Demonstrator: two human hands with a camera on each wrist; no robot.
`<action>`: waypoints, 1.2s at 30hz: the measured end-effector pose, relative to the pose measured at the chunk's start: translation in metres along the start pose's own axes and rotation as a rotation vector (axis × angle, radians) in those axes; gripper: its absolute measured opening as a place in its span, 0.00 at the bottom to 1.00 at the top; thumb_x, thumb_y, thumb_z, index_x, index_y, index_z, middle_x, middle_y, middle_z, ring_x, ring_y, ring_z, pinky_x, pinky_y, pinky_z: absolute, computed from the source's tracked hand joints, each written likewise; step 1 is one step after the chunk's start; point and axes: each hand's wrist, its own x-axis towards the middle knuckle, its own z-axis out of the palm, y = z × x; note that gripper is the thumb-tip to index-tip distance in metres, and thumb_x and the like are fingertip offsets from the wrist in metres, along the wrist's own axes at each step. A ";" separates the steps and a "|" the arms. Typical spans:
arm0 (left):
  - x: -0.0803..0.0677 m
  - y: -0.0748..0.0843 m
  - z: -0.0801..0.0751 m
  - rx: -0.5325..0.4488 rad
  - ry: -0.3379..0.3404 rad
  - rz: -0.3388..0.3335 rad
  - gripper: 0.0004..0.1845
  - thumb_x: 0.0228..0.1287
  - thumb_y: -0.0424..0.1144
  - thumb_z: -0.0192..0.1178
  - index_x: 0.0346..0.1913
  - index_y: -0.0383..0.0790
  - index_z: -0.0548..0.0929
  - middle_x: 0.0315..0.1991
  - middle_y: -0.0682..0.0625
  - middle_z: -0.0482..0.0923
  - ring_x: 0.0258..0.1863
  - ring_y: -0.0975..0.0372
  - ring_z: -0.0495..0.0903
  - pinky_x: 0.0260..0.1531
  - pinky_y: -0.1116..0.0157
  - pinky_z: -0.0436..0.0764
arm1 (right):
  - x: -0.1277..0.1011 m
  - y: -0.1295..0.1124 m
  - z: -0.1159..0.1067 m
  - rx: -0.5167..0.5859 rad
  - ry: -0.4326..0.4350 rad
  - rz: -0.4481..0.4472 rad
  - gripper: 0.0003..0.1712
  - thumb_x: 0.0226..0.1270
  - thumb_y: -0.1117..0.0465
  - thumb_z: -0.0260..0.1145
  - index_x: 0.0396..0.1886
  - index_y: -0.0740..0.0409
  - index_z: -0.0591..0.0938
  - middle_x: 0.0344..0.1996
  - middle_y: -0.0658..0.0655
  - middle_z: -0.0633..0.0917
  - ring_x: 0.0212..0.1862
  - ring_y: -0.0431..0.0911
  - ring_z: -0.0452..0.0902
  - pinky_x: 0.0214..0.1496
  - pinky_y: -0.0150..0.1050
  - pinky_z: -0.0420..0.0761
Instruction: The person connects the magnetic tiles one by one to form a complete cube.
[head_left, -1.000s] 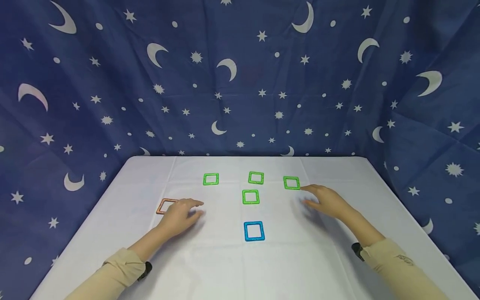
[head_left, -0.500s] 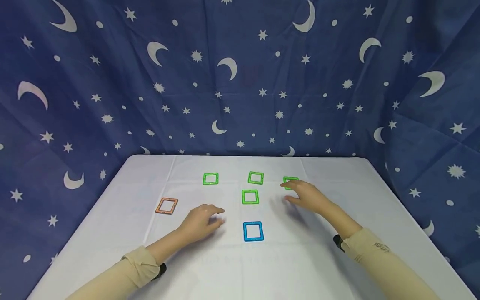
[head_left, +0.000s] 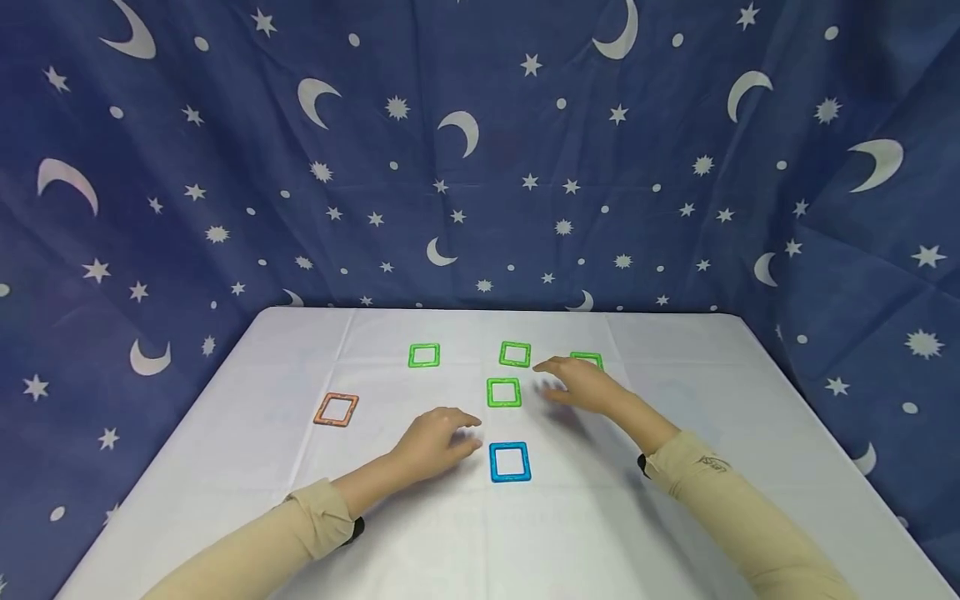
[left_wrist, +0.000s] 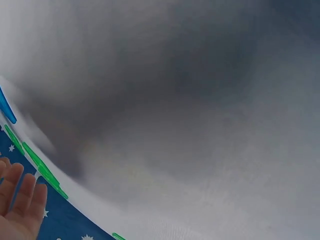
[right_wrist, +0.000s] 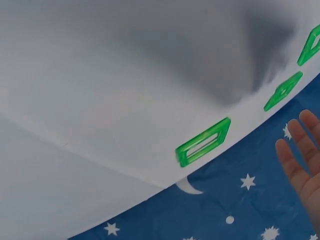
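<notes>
My left hand hovers over the table with fingers and thumb apart, holding nothing, just left of a blue square frame. My right hand, likewise holding nothing, has its fingertips beside a green square frame at the back. A nearer green square frame lies between the two hands. Partly hidden behind the right hand is another green square frame, seen whole as a green frame in the right wrist view. Relaxed fingers show at the lower left of the left wrist view.
An orange square frame lies at the left, and one more green square frame at the back left. The white-covered table ends at a blue curtain with moons and stars.
My left hand has moved right, away from the orange frame and toward the blue one. My right hand has moved left, past the right green frame. The frames lie as before.
</notes>
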 end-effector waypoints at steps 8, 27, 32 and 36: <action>0.004 0.003 0.006 -0.127 -0.201 0.004 0.23 0.61 0.46 0.62 0.57 0.40 0.77 0.56 0.47 0.77 0.59 0.54 0.73 0.60 0.56 0.72 | 0.018 -0.004 0.012 0.079 -0.074 0.006 0.29 0.62 0.53 0.67 0.60 0.62 0.75 0.59 0.61 0.77 0.64 0.55 0.70 0.66 0.50 0.68; 0.014 0.017 0.024 0.171 -0.223 0.012 0.37 0.40 0.66 0.69 0.51 0.45 0.82 0.39 0.54 0.77 0.33 0.66 0.71 0.32 0.68 0.76 | 0.040 -0.007 0.039 0.200 -0.092 0.151 0.40 0.51 0.49 0.74 0.62 0.61 0.73 0.58 0.61 0.78 0.62 0.54 0.72 0.67 0.48 0.68; 0.012 0.019 0.022 0.151 -0.194 0.028 0.33 0.42 0.64 0.70 0.48 0.45 0.84 0.36 0.53 0.76 0.30 0.66 0.70 0.28 0.70 0.73 | 0.040 -0.011 0.038 0.252 -0.091 0.207 0.38 0.52 0.51 0.74 0.62 0.60 0.74 0.57 0.61 0.79 0.61 0.54 0.73 0.67 0.48 0.68; 0.008 0.021 0.022 0.145 -0.151 0.017 0.31 0.43 0.62 0.70 0.48 0.44 0.84 0.34 0.52 0.75 0.29 0.66 0.69 0.26 0.70 0.71 | 0.043 -0.013 0.038 0.237 -0.051 0.203 0.36 0.51 0.51 0.74 0.60 0.59 0.76 0.53 0.60 0.82 0.58 0.53 0.75 0.65 0.48 0.70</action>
